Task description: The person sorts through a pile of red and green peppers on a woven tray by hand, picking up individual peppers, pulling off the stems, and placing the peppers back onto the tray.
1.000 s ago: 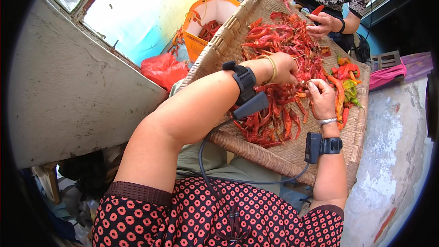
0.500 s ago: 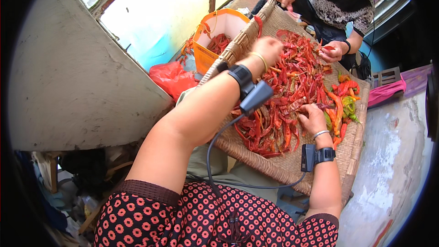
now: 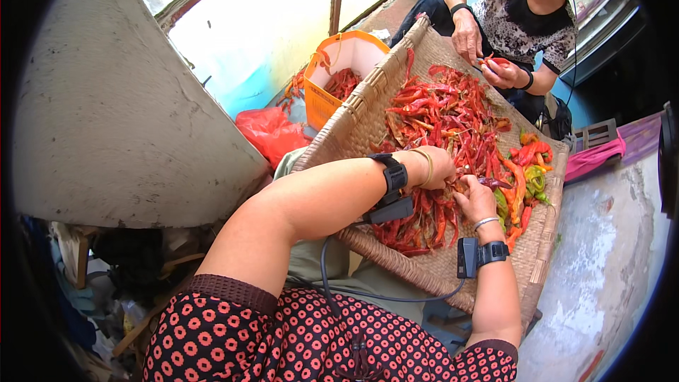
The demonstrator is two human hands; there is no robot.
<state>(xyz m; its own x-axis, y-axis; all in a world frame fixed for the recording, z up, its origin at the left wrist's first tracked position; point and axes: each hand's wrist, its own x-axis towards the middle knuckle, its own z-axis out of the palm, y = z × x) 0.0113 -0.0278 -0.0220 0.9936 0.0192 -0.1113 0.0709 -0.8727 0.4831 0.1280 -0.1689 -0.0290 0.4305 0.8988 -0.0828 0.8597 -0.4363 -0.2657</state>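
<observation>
Amid chilies (image 3: pixel 438 120), both hands apparently pinch one.

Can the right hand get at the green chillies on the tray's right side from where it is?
Probably yes: the right hand lies in the red chillies right beside the green chillies, with nothing between them on the woven tray.
</observation>
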